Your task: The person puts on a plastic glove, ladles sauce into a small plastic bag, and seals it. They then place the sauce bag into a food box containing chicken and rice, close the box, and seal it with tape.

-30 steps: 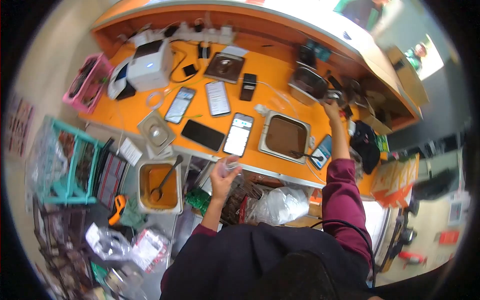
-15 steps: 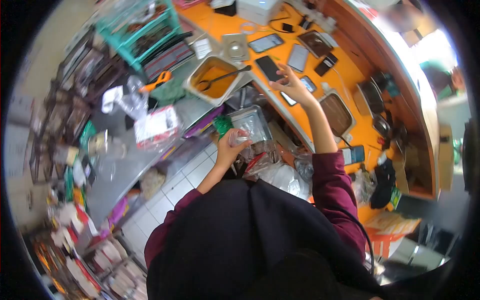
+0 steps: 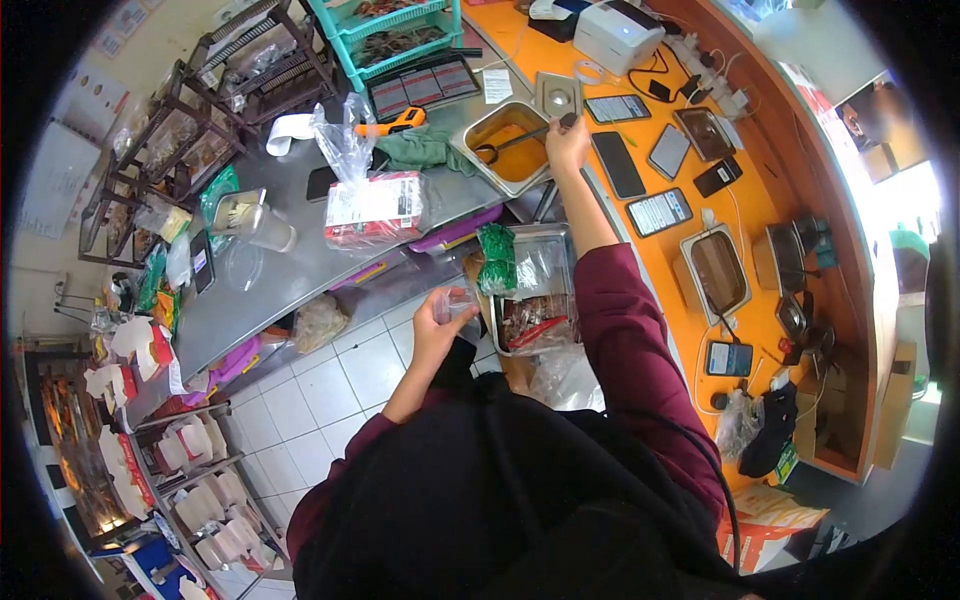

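Note:
My left hand (image 3: 434, 328) is closed around a small clear plastic cup (image 3: 456, 301), held above the floor by the steel counter. My right hand (image 3: 569, 148) is reached out, its fingers around the dark handle end of a ladle (image 3: 528, 137). The ladle's bowl rests in orange-yellow sauce inside a square metal pan (image 3: 479, 172). Below, between my arms, stands a metal tray (image 3: 497, 331) with a bundle of green packets (image 3: 497, 258), clear plastic bags and something red.
On the orange counter (image 3: 640, 260) lie several phones, a second metal pan (image 3: 686, 270) of brown sauce and a white box-shaped device (image 3: 618, 38). The steel counter (image 3: 290, 215) holds a plastic-wrapped red-and-white package (image 3: 375, 208), a green cloth (image 3: 415, 148) and an orange tool (image 3: 400, 122).
My right hand has gone from hovering open over the phones to gripping the ladle's handle. The left hand still holds the cup. The camera view has shifted.

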{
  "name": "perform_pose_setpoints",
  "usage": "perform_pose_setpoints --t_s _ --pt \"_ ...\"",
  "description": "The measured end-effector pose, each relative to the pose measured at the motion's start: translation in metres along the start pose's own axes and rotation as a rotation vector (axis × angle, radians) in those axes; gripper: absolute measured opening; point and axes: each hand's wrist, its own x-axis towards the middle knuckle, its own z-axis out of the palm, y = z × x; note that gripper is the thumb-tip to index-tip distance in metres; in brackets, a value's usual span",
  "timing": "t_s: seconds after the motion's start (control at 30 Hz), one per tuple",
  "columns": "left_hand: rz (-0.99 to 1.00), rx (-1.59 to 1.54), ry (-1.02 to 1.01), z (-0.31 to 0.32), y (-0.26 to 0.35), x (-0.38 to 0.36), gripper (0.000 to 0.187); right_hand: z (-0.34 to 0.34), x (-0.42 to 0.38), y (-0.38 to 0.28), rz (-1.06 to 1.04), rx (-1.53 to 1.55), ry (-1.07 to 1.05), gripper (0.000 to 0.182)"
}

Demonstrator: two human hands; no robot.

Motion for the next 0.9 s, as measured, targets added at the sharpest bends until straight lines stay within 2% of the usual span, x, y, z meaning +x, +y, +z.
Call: perform_pose_setpoints --t_s 0.03,0.13,0.2,0.3,0.4,0.63,0.8,0.9 --pt "0.04 -0.049 -0.013 0.001 0.002 0.003 0.033 -0.002 -0.003 -0.002 -0.189 -0.107 0.056 0.019" --pt "0.204 -0.056 -0.015 -0.003 0.017 0.022 0.036 -0.021 -0.008 0.001 -0.185 0.396 -0.181 0.015" --pt "0.203 -0.017 0.012 -0.011 0.025 0.045 0.034 -0.033 -0.022 0.007 -0.332 0.481 -0.019 0.013" --pt "0.267 0.095 0.03 -0.016 0.046 0.088 0.035 -0.035 -0.038 0.02 -0.261 0.518 0.017 0.012" --pt "0.391 0.277 0.064 -0.014 0.071 0.138 0.039 -0.031 -0.051 0.016 -0.083 0.608 0.004 0.013" --pt "0.573 0.65 0.043 -0.009 0.078 0.236 0.037 -0.021 -0.058 0.025 0.318 1.015 0.155 0.013" --pt "0.583 0.652 -0.024 0.005 0.088 0.265 0.035 -0.023 -0.047 0.032 0.485 1.053 0.226 0.016" --pt "0.508 0.603 -0.089 0.013 0.087 0.276 0.034 -0.036 -0.033 0.029 0.464 1.05 0.22 0.016"
